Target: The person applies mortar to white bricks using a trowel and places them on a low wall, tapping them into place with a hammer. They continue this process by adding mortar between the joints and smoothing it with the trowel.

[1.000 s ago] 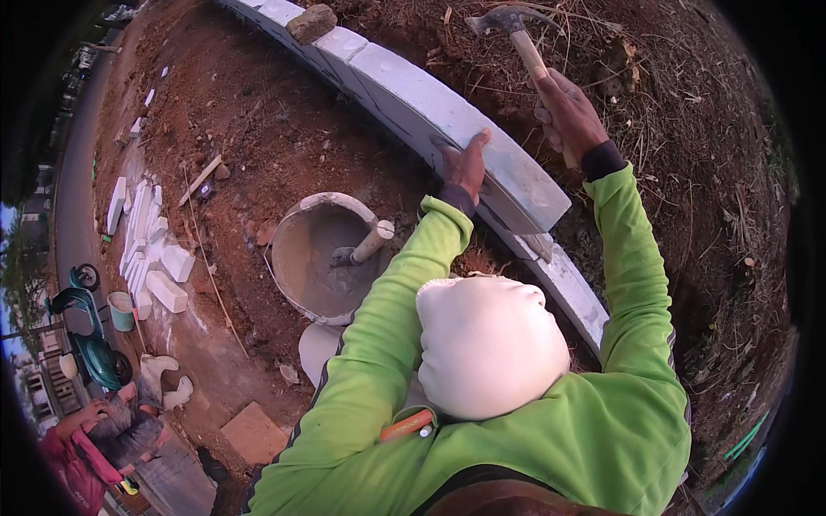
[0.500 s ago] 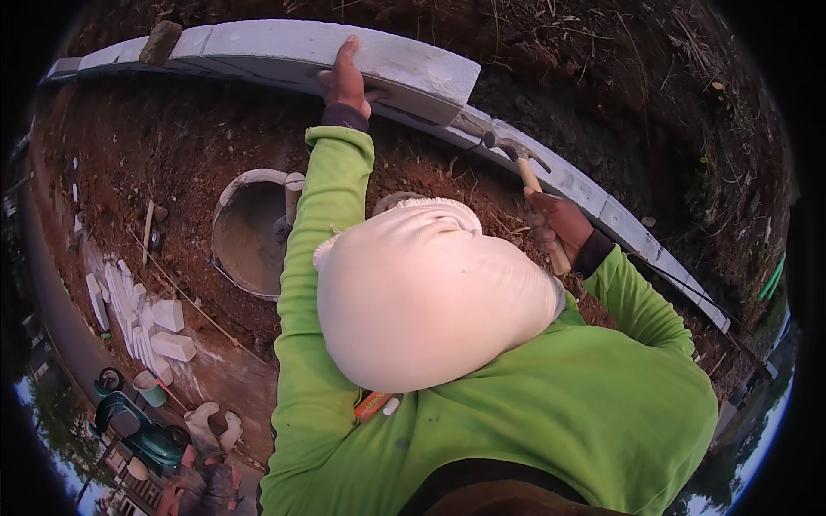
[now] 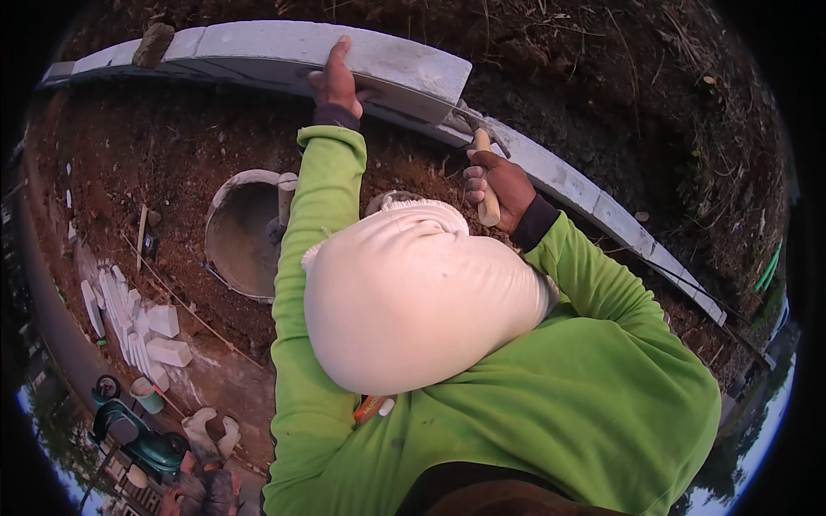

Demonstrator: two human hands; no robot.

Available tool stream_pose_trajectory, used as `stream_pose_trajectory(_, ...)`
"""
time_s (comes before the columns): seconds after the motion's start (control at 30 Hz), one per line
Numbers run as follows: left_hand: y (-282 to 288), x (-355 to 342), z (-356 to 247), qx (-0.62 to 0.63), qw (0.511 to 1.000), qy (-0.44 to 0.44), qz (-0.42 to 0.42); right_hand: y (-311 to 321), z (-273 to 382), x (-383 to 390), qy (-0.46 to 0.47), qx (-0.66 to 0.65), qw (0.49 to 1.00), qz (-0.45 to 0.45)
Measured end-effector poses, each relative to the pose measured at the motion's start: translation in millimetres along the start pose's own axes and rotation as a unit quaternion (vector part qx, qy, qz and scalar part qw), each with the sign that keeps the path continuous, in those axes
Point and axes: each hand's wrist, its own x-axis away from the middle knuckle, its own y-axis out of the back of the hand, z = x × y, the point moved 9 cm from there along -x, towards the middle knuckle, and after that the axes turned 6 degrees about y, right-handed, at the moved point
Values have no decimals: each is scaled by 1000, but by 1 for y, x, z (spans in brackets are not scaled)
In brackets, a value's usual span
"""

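My left hand (image 3: 335, 88) grips the side of a long white block (image 3: 404, 64), thumb up over its top edge. Its other fingers lie partly out of sight against the block's near face. This block rests on the wall's lower course (image 3: 568, 179), which runs on to the right. My right hand (image 3: 508, 191) is closed around the wooden handle of a hammer (image 3: 488, 205). The hammer's head is close to the block's right end; whether they touch I cannot tell. A rounded cream cloth bulge (image 3: 422, 301) lies between my forearms and hides some of the ground.
Left of my left forearm stands a round tub (image 3: 225, 191) of grey mortar, with a tool handle (image 3: 286, 199) in it. A stone (image 3: 155, 46) sits on the wall. White block pieces (image 3: 163, 321), a green scooter (image 3: 142, 440) and a person (image 3: 204, 490) are at lower left.
My right hand has moved left with the hammer, bringing its head up to the block's right end. My left hand keeps its hold on the block. The whole view has shifted slightly.
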Motion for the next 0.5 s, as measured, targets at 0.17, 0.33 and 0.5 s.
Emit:
stream_pose_trajectory(0.17, -5, 2, 1, -4, 1000, 1, 15, -6, -5, 5, -1, -38, 997, -71)
stream_pose_trajectory(0.33, -1, -1, -1, 6, 1000, -8, 18, 0, 9, 14, -11, 109, 994, 14)
stream_pose_trajectory(0.5, 5, -5, 5, 3, 1000, 3, -24, -22, 4, 24, 1, 40, 999, -30)
